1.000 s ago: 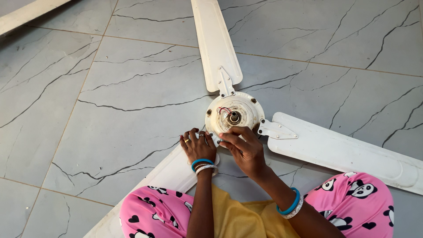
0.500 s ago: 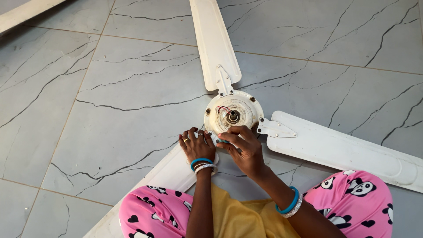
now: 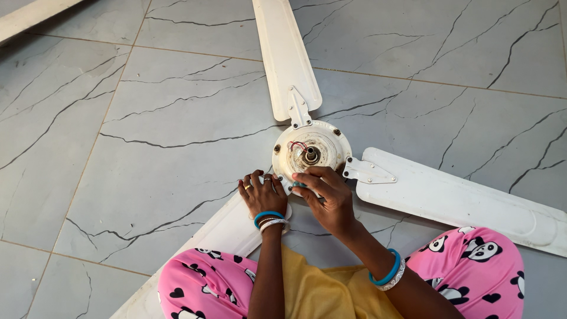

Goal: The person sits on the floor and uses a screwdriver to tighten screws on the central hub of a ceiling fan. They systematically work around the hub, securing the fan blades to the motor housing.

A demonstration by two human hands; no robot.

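Note:
A white ceiling fan lies on the tiled floor, its round motor hub (image 3: pixel 311 152) facing up with a short shaft and red wires at the centre. Three blades spread from it: one (image 3: pixel 285 55) runs away from me, one (image 3: pixel 466 198) goes right, one (image 3: pixel 207 251) comes toward my left knee. My left hand (image 3: pixel 262 194) rests with curled fingers on the near blade's bracket by the hub rim. My right hand (image 3: pixel 326 198) pinches a small blue-handled tool (image 3: pixel 297 185) at the hub's near edge.
Grey marble-look floor tiles (image 3: pixel 171 130) with dark veins lie all around. A white strip (image 3: pixel 32 16) lies at the top left corner. My knees in pink patterned trousers (image 3: pixel 484 266) sit on either side of the near blade.
Both hands stay at the near rim of the hub with only slight finger shifts. The fan has not moved.

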